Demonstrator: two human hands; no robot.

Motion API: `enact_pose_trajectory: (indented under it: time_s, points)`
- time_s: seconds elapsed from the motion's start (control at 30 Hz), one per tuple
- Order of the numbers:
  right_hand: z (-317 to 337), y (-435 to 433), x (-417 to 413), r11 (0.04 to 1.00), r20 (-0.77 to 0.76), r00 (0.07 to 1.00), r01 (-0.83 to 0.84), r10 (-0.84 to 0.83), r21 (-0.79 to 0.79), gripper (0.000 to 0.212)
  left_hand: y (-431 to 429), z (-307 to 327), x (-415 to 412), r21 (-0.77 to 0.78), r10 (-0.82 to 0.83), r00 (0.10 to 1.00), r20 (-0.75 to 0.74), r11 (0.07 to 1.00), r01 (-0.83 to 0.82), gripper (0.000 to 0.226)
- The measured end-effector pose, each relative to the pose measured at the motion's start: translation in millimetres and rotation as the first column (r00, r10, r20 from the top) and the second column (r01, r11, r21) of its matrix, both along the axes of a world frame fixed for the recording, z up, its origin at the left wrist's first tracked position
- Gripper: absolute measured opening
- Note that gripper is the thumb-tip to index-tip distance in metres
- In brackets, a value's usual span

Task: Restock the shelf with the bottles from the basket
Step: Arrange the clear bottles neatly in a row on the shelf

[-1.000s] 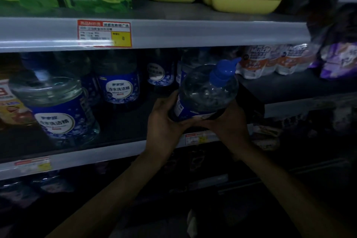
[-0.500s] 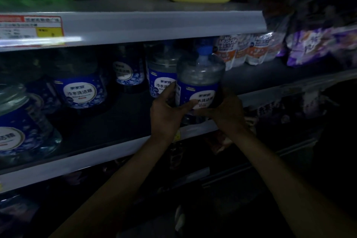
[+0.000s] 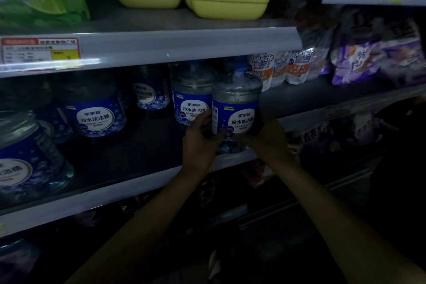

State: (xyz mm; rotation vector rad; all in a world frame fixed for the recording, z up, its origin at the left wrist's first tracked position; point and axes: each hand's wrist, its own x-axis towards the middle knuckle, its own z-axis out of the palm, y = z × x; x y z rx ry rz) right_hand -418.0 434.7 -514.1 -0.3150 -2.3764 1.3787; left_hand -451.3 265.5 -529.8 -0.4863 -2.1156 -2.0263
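Since before, your clear round blue-labelled plastic bottle [image 3: 236, 108] moved deeper onto the grey shelf [image 3: 147, 182]; both hands, left [image 3: 200, 143] and right [image 3: 268, 140], clasp its base. It seems heavy, slippery; keep holding low.

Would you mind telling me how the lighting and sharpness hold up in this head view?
Head view: very dim, with the lower shelves nearly black; the held bottle and both hands, left and right, read clearly enough; the price tag is blurred, glare streaks the shelf edge, and wide-angle distortion bends the shelves.
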Motion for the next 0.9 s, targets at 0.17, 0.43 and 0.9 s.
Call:
enact_pose_trajectory:
  time_s: [0.17, 0.43, 0.9]
  points:
    - [0.9, -6.1, 8.2, 0.999, -0.033, 0.999, 0.035, -0.034, 0.042, 0.082, -1.2, -1.1, 4.6, -0.038, 0.004, 1.0, -0.025, 0.999, -0.005, 0.056]
    - [12.6, -18.3, 27.0, 0.992, -0.022, 0.999, 0.047, -0.044, 0.115, 0.066, -7.8, 0.2, 13.5, -0.085, -0.027, 0.999, -0.027, 0.996, 0.025, 0.053]
    - [21.4, -68.8, 51.1, 0.828, -0.134, 0.976, -0.067, 0.169, 0.557, 0.079, -92.0, 19.9, 33.7, -0.535, 0.056, 0.924, -0.379, 0.801, -0.268, 0.069]
